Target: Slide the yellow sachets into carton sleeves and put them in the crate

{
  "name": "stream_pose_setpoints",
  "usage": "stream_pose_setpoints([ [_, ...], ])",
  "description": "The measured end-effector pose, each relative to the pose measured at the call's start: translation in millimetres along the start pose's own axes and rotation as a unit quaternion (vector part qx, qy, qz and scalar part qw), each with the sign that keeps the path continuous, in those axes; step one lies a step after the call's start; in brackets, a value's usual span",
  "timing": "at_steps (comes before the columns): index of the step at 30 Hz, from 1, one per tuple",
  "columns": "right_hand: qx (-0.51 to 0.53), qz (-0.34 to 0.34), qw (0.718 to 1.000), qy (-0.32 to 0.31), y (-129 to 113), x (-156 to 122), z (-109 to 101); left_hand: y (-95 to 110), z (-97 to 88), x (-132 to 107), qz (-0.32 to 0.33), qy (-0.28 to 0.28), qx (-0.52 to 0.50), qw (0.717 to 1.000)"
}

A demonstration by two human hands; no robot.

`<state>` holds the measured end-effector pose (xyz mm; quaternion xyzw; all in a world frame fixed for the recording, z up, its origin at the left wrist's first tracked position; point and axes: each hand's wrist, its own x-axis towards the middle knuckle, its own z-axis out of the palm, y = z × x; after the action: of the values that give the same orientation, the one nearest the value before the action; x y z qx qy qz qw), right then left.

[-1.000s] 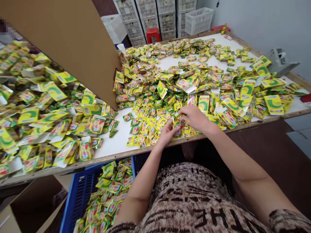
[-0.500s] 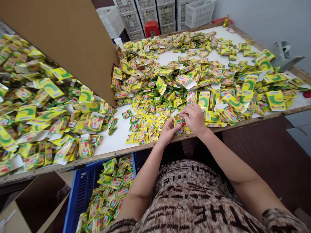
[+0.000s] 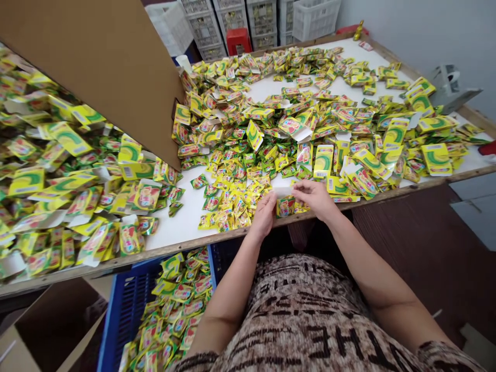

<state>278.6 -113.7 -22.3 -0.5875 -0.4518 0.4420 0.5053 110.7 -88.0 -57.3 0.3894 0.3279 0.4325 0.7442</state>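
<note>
One small carton is resting at the near edge of the table, the left hand gripping its left side while the right hand is pinching the right end of its raised white flap. That flap is standing up, so this carton is apparently not yet closed; loose sachets are lying beside it, seemingly left unboxed, while many other cartons are covering the table, several with flaps out.
</note>
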Motion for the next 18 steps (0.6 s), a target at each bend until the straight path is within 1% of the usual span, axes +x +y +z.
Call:
stream_pose_setpoints([
  [1, 0.05, 0.047, 0.997, -0.035, 2.5, -0.6, 2.0, 3.5, -0.1, -1.2, -0.015, -0.01, 0.004, 1.0],
  [2, 0.083, 0.077, 0.992, -0.063, 4.4, -1.3, 4.3, 7.1, -0.2, -2.1, -0.024, -0.019, 0.016, 0.999],
  [3, 0.099, 0.083, 0.989, -0.075, 5.6, -2.0, 6.4, 10.5, -0.4, -2.7, -0.024, -0.022, 0.034, 0.999],
  [4, 0.099, 0.068, 0.99, -0.071, 6.1, -2.7, 8.2, 13.3, -0.8, -3.0, -0.012, -0.015, 0.055, 0.998],
  [6, 0.075, 0.01, 0.996, -0.047, 5.6, -3.3, 10.0, 16.2, -1.8, -2.9, 0.042, 0.024, 0.105, 0.993],
  [8, 0.055, -0.035, 0.997, -0.031, 4.8, -2.8, 10.1, 14.9, -2.6, -1.9, 0.101, 0.063, 0.162, 0.98],
  [9, 0.053, -0.043, 0.997, -0.03, 4.8, -2.1, 10.0, 13.1, -2.8, -1.0, 0.124, 0.071, 0.188, 0.972],
  [11, 0.064, -0.036, 0.997, -0.024, 6.3, 0.1, 10.1, 8.8, -2.0, 1.4, 0.148, 0.068, 0.213, 0.963],
  [15, 0.082, -0.009, 0.997, 0.004, 13.5, 5.0, 11.2, 5.2, 1.9, 7.0, 0.167, 0.066, 0.221, 0.959],
  [16, 0.078, -0.013, 0.997, 0.01, 15.4, 5.4, 11.3, 5.9, 2.2, 8.0, 0.182, 0.061, 0.24, 0.952],
  [18, 0.055, -0.043, 0.997, 0.014, 19.0, 4.1, 11.4, 8.0, 0.7, 8.8, 0.227, 0.038, 0.295, 0.927],
])
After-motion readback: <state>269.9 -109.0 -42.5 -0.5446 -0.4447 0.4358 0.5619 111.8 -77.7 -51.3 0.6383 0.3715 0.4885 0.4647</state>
